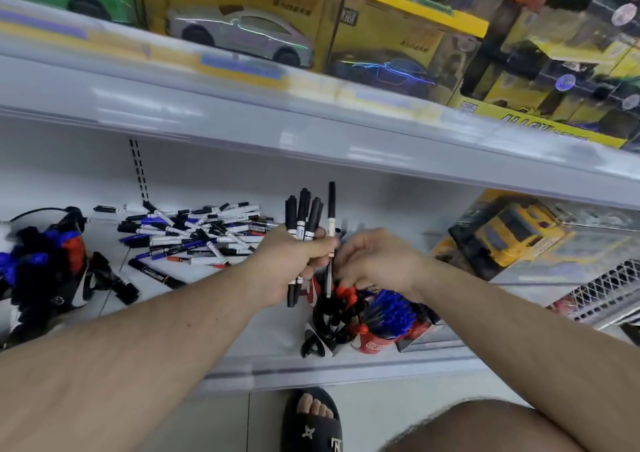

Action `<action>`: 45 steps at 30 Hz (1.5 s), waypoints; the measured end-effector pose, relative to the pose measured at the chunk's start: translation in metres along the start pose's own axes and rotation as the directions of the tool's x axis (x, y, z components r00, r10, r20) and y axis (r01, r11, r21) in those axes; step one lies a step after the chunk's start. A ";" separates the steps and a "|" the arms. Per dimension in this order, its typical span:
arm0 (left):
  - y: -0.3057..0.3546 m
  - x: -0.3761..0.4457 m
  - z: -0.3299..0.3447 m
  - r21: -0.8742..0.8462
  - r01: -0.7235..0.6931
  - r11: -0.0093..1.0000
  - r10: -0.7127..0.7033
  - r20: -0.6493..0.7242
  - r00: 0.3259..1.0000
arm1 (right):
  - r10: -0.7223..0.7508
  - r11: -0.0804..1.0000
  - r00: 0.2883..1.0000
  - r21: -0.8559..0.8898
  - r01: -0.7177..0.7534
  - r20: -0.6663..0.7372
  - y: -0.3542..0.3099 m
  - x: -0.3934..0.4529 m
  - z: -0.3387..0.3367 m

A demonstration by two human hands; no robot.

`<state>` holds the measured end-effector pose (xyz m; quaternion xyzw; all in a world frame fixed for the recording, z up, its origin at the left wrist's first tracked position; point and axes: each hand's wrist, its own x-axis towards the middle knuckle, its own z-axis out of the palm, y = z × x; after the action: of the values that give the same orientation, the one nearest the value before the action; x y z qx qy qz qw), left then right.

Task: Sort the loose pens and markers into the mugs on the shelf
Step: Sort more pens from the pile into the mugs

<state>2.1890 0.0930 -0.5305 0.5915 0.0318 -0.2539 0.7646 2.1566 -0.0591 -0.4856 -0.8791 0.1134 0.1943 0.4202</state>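
A pile of loose pens and markers [194,230] lies at the back of the white shelf [263,344], left of centre. My left hand [294,264] grips a bundle of black markers [303,212] upright above the mugs. My right hand [377,261] is right beside it, fingers curled at a slim black pen [331,206] that stands between the two hands. Below them a black mug [320,320] holds black and red pens. A red mug [375,344] beside it holds blue pens. At the far left, another mug [78,289] is packed with blue, black and red markers.
One long black marker [156,273] lies apart from the pile. A boxed yellow toy truck [512,237] and a wire basket [606,292] stand at the right. An upper shelf [242,119] with toy car boxes overhangs. My sandalled foot [311,420] is on the floor below.
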 end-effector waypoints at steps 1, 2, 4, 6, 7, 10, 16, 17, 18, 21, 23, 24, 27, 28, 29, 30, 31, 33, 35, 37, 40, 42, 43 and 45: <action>-0.001 0.003 -0.002 0.088 -0.028 0.996 0.028 0.007 1.000 | -0.033 0.999 0.992 0.024 0.036 -0.118 -0.003 0.004 -0.002; 0.000 0.005 -0.004 0.155 -0.041 0.987 0.039 0.018 0.999 | -0.051 0.993 0.971 0.088 0.073 -0.233 -0.005 0.006 -0.006; 0.001 0.008 -0.010 0.231 -0.036 0.972 0.032 0.024 0.999 | -0.076 0.966 0.919 0.200 0.163 -0.387 -0.011 0.012 -0.013; 0.002 0.009 -0.015 0.287 -0.029 0.957 0.020 0.034 0.999 | -0.110 0.964 0.902 0.174 0.199 -0.418 -0.012 0.017 -0.017; 0.002 0.010 -0.016 0.318 -0.032 0.948 0.018 0.048 0.999 | -0.131 0.970 0.907 0.135 0.200 -0.400 -0.011 0.019 -0.016; 0.001 0.011 -0.018 0.401 -0.034 0.915 0.002 0.080 0.997 | -0.174 0.982 0.930 0.020 0.190 -0.324 -0.005 0.023 -0.008; -0.002 0.022 -0.027 0.468 0.011 0.884 -0.041 0.053 0.998 | -0.236 0.966 0.806 -0.224 0.133 -0.542 0.025 0.036 -0.044; -0.002 0.023 -0.027 0.456 0.021 0.890 -0.052 0.056 0.997 | -0.283 0.930 0.790 -0.357 0.087 -0.543 0.034 0.037 -0.051; -0.003 0.024 -0.027 0.434 0.033 0.900 -0.065 0.059 0.996 | -0.324 0.887 0.780 -0.458 0.054 -0.536 0.043 0.040 -0.057; -0.006 0.026 -0.027 0.342 0.092 0.935 -0.119 0.061 0.991 | -0.347 0.824 0.768 -0.566 -0.025 -0.539 0.071 0.055 -0.066; -0.008 0.028 -0.028 0.311 0.122 0.942 -0.145 0.053 0.988 | -0.319 0.816 0.755 -0.571 -0.089 -0.573 0.084 0.070 -0.066; -0.010 0.029 -0.028 0.310 0.129 0.942 -0.151 0.047 0.987 | -0.289 0.817 0.760 -0.564 -0.121 -0.582 0.089 0.077 -0.065; -0.014 0.030 -0.025 0.309 0.150 0.939 -0.172 0.047 0.984 | -0.149 0.810 0.833 -0.549 -0.206 -0.532 0.107 0.100 -0.056; -0.016 0.031 -0.024 0.304 0.158 0.939 -0.181 0.048 0.982 | -0.103 0.805 0.856 -0.549 -0.227 -0.506 0.113 0.107 -0.052; -0.017 0.031 -0.024 0.293 0.167 0.941 -0.190 0.051 0.980 | -0.065 0.797 0.875 -0.552 -0.244 -0.480 0.119 0.114 -0.049; -0.018 0.032 -0.023 0.275 0.178 0.945 -0.200 0.055 0.978 | -0.036 0.784 0.890 -0.565 -0.258 -0.455 0.124 0.120 -0.046; -0.019 0.033 -0.023 0.252 0.190 0.949 -0.211 0.059 0.976 | -0.012 0.762 0.903 -0.588 -0.269 -0.428 0.129 0.126 -0.044; -0.019 0.033 -0.023 0.217 0.213 0.953 -0.234 0.074 0.970 | 0.037 0.697 0.924 -0.652 -0.297 -0.381 0.141 0.134 -0.042; -0.019 0.032 -0.025 0.213 0.226 0.950 -0.250 0.089 0.964 | 0.083 0.663 0.927 -0.674 -0.325 -0.366 0.153 0.140 -0.041; -0.017 0.029 -0.029 0.226 0.243 0.943 -0.271 0.105 0.957 | 0.103 0.668 0.923 -0.662 -0.340 -0.370 0.156 0.140 -0.043; -0.011 0.021 -0.038 0.232 0.261 0.937 -0.300 0.149 0.942 | 0.018 0.745 0.906 -0.599 -0.294 -0.423 0.122 0.123 -0.043; -0.004 0.013 -0.042 0.197 0.266 0.944 -0.301 0.180 0.936 | -0.052 0.849 0.908 -0.497 -0.179 -0.415 0.080 0.108 -0.037; -0.002 0.009 -0.043 0.165 0.266 0.950 -0.296 0.194 0.935 | -0.081 0.905 0.920 -0.415 -0.094 -0.385 0.056 0.099 -0.032; 0.002 -0.003 -0.047 0.115 0.263 0.958 -0.283 0.213 0.935 | -0.066 0.996 0.964 -0.077 0.047 -0.257 0.013 0.078 -0.016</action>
<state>2.1992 0.1379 -0.5413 0.5802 0.0152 -0.4248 0.6948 2.2259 -0.0822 -0.5193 -0.9141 0.1353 0.0696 0.3760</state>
